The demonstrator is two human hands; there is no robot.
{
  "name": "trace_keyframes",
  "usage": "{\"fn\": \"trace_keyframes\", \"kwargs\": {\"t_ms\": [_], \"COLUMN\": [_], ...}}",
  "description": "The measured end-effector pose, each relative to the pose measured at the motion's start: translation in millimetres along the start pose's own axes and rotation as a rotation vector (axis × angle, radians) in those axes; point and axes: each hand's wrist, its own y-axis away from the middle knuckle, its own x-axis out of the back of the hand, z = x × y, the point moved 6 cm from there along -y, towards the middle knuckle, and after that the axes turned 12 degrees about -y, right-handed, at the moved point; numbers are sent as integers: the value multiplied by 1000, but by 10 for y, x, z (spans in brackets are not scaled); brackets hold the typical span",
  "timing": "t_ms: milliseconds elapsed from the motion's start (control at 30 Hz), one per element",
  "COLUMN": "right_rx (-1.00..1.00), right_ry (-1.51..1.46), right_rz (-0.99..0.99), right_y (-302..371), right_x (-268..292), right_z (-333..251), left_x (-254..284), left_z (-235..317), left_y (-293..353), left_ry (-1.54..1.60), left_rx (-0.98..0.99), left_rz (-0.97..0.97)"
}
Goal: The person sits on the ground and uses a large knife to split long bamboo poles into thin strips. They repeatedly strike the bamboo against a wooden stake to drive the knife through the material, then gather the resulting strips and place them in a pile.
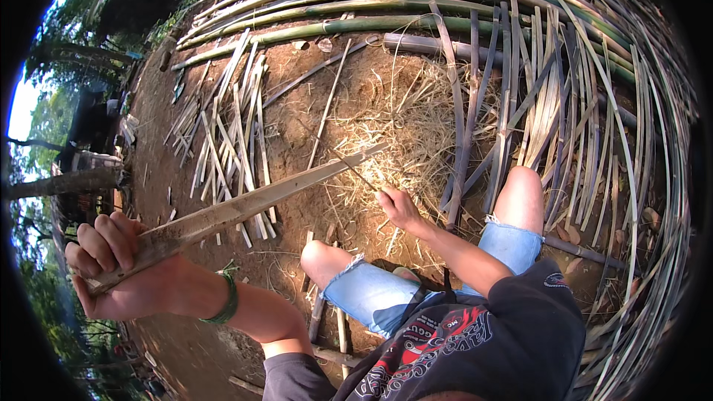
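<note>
My left hand point(111, 251), on the left with a green band at its wrist, is closed round one end of a long split bamboo strip point(256, 203). The strip slants up from there toward the middle, pale side showing. In my right hand point(401, 208), in front of my knees, the fingers are closed on the handle of a thin, long-bladed knife point(358, 174). Its blade crosses the strip near the far end; whether the edge touches the strip is hard to tell. Most of the handle is hidden in the hand.
Pale shavings point(408, 134) cover the ground ahead of me. Cut bamboo strips point(226, 134) lie heaped at left, with more split lengths point(549, 104) leaning at right. Whole bamboo poles point(319, 28) run along the far side. My bent knees flank the working spot.
</note>
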Motion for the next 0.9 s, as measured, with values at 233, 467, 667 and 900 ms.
{"fn": "trace_keyframes", "kwargs": {"t_ms": [233,467,667,900], "right_rx": [-728,-119,-732,-374], "right_ry": [292,60,215,-134], "right_rz": [274,129,257,123], "right_y": [175,358,77,-378], "right_x": [1022,388,697,189], "right_z": [1651,1163,1300,-182], "left_x": [-101,90,105,50], "left_z": [-122,26,-115,-195], "left_y": [28,-12,-81,-334], "left_ry": [150,58,-167,-450], "left_rx": [41,44,13,-90], "left_rz": [-33,-5,365,774]}}
